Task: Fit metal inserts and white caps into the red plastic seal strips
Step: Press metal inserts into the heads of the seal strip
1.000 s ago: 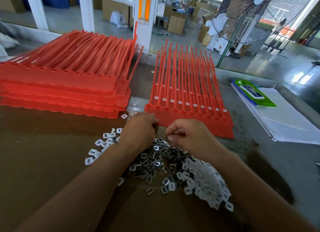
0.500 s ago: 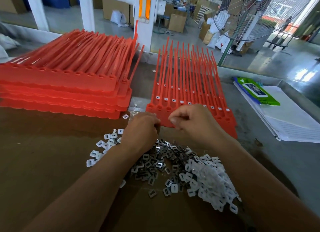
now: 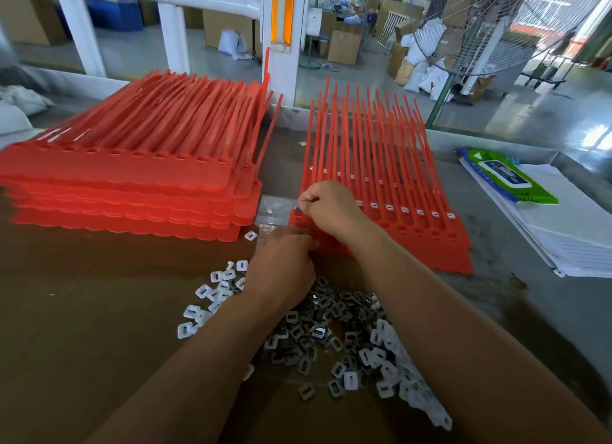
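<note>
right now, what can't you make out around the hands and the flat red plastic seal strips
Head view:
small grey piece pinched by right hand: too small, insert or cap unclear
left hand fingertips: hidden by its own back, contents unknown
leftmost slots of red plastic seal strips: covered by right hand

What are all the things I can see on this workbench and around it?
Red strip stack: one tall stack, red, table's left.
Red strips being fitted: one low pile, red, centre-right.
White caps: many, white, loose heap at the front.
Metal inserts: many, dark grey, heaped between the forearms.
Wipes packet: one, green and blue, on the papers.
Papers: one stack, white, right.
Table: one, brown, under the piles.
Fan: one, wire-guarded, behind at right.
Left hand: one, curled, at the strips' near edge.
Right hand: one, pinching a small grey piece at the pile's left end.
</note>
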Available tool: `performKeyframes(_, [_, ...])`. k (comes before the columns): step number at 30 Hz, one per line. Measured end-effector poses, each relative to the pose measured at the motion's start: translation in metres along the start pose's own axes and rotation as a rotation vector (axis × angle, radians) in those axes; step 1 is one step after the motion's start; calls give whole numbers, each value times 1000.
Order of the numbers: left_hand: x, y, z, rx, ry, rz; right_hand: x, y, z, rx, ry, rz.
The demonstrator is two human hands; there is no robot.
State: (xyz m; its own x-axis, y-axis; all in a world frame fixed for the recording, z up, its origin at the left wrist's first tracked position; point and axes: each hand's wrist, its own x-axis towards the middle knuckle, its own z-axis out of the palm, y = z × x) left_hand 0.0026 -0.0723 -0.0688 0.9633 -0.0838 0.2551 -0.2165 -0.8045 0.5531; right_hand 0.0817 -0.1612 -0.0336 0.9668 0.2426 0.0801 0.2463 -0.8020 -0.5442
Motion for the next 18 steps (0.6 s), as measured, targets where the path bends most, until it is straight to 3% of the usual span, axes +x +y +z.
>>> performKeyframes(10, [0, 1, -2, 20, -24, 8, 9, 5, 10, -128, -11, -5])
performKeyframes(18, [0, 1, -2, 18, -24, 19, 8, 8, 12, 29, 90, 72])
